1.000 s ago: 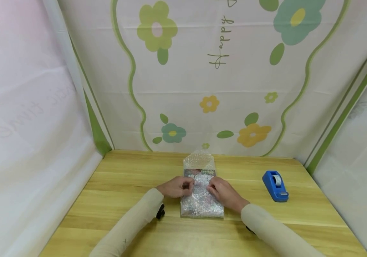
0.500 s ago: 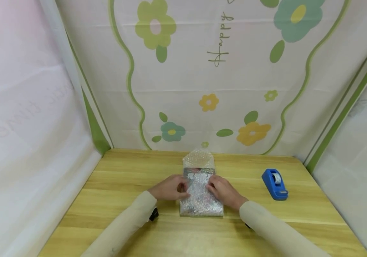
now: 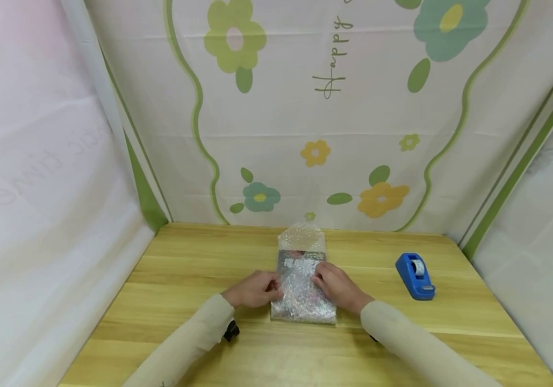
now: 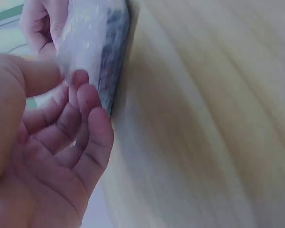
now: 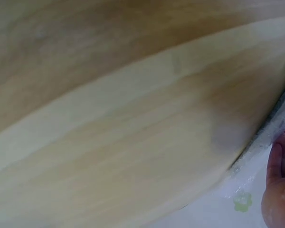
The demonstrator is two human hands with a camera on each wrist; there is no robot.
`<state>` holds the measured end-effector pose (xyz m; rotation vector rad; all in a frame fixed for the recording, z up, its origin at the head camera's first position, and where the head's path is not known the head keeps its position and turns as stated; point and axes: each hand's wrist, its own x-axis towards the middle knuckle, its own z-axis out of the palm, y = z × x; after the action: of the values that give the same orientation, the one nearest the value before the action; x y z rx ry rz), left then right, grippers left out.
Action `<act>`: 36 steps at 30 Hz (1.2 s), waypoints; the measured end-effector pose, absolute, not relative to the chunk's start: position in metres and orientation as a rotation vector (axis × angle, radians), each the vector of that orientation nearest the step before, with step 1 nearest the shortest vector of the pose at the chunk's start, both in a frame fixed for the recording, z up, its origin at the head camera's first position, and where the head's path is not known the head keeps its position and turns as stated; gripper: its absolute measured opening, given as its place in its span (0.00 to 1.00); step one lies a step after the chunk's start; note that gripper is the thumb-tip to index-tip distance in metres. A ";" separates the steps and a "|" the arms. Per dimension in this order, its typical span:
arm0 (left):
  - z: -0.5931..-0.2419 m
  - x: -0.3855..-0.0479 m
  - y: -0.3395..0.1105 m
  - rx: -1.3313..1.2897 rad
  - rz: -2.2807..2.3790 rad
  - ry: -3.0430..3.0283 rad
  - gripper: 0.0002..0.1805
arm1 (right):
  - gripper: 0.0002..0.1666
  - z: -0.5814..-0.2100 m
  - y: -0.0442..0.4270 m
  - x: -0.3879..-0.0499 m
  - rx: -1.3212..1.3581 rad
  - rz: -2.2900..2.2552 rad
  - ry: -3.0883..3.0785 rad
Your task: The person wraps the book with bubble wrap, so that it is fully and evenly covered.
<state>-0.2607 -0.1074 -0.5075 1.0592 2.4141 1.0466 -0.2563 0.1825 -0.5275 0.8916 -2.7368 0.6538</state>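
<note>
A flat dark item with a printed cover (image 3: pixel 299 254) lies in clear bubble wrap (image 3: pixel 302 295) at the middle of the table. The wrap's far end (image 3: pixel 302 236) sticks out past the item, toward the back wall. At the near left edge of the package, my left hand (image 3: pixel 253 289) pinches the bubble wrap between thumb and fingertips; the left wrist view shows its other fingers (image 4: pixel 92 137) loosely curled beside the package. My right hand (image 3: pixel 338 286) grips the wrap on the right side with curled fingers. The right wrist view catches only part of that hand (image 5: pixel 280 175).
To the right of the package stands a blue tape dispenser (image 3: pixel 415 277) with a roll of tape. The wooden table (image 3: pixel 184 258) is bounded by a flowered cloth at the back (image 3: pixel 276 118) and white cloth on both sides.
My left hand has shifted left from over the wrap to its left edge, its fingers drawing closer together. The right hand stays on the right side. The package has barely moved.
</note>
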 end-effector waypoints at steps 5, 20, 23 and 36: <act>-0.511 -0.256 -0.106 0.991 1.030 2.504 0.08 | 0.07 -0.528 0.181 -0.256 0.874 0.602 -2.746; -0.499 -0.231 -0.093 1.111 0.670 2.942 0.15 | 0.06 -0.531 0.177 -0.256 0.860 0.530 -2.728; -0.496 -0.220 -0.081 1.241 0.419 3.050 0.25 | 0.06 -0.531 0.177 -0.257 0.865 0.512 -2.703; -0.513 -0.204 -0.042 1.065 0.032 2.943 0.41 | 0.06 -0.532 0.177 -0.257 0.891 0.465 -2.657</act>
<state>-0.2040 -0.0420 -0.5130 1.0654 2.9434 0.0318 -0.2574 0.1767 -0.5321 0.8907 -2.6566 0.4651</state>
